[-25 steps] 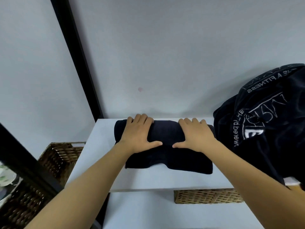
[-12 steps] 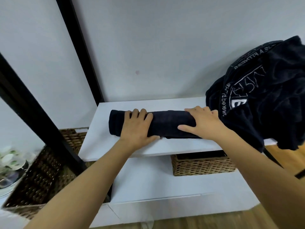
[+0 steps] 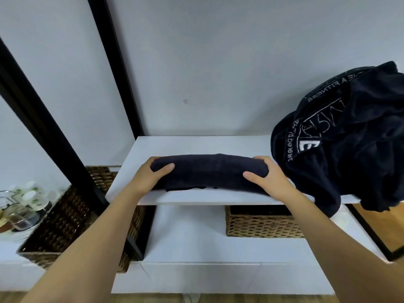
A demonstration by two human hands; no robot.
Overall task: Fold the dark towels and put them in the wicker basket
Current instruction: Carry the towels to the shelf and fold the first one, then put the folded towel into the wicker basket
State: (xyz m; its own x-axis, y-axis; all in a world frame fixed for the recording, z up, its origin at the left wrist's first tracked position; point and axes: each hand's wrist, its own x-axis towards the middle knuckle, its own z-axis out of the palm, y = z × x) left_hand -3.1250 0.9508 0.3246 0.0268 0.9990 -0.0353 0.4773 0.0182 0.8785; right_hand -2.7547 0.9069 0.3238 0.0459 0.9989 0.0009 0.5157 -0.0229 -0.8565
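Hands: 2, left (image 3: 148, 178), right (image 3: 269, 179), gripping 1 rolled towel (image 3: 209, 171) | baskets: 2

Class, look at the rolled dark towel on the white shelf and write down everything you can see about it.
The rolled dark towel is navy-black, soft, terry-like cloth, wound into a long, thick roll. It lies crosswise near the front edge of the white shelf. The left hand grips its left end and the right hand its right end, thumbs on the near side.
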